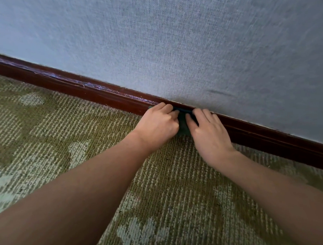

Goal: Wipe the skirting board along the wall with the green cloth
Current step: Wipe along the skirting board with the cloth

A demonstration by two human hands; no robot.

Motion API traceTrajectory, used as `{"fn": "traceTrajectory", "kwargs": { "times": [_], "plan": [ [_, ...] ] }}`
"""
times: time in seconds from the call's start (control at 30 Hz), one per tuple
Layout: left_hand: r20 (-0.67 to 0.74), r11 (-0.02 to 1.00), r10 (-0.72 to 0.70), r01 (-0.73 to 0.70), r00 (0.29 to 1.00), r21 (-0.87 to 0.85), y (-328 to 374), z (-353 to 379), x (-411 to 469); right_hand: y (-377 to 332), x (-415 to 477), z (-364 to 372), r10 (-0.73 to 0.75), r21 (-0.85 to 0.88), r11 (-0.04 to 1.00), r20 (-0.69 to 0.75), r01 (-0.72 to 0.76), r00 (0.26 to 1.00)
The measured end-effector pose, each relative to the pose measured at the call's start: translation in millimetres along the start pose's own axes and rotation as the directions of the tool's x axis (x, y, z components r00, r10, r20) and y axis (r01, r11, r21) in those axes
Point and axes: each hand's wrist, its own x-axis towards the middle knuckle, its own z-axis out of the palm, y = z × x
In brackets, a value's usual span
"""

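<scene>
Both hands on green cloth (183,125), bunched against skirting board (97,93) at carpet (62,140) level: left hand (157,123) grips with curled fingers, right hand (210,133) presses, fingers straight. Advice: apply even pressure, cover top lip and face, slide along wall (170,45).

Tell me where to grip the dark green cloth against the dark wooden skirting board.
Pinch the dark green cloth at its bunched lower part, showing between the left hand and right hand. Come from the patterned carpet side: the dark wooden skirting board backs it, leaving only its front free.
</scene>
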Motion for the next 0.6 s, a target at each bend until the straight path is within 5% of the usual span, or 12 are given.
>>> {"fn": "traceTrajectory", "kwargs": {
  "times": [0.6],
  "plan": [
    [0.099,0.997,-0.024,0.016,0.995,0.081,-16,-6,-13,-14,10,-7,-0.073,0.077,0.994,-0.021,0.075,0.997]
  ]
}}
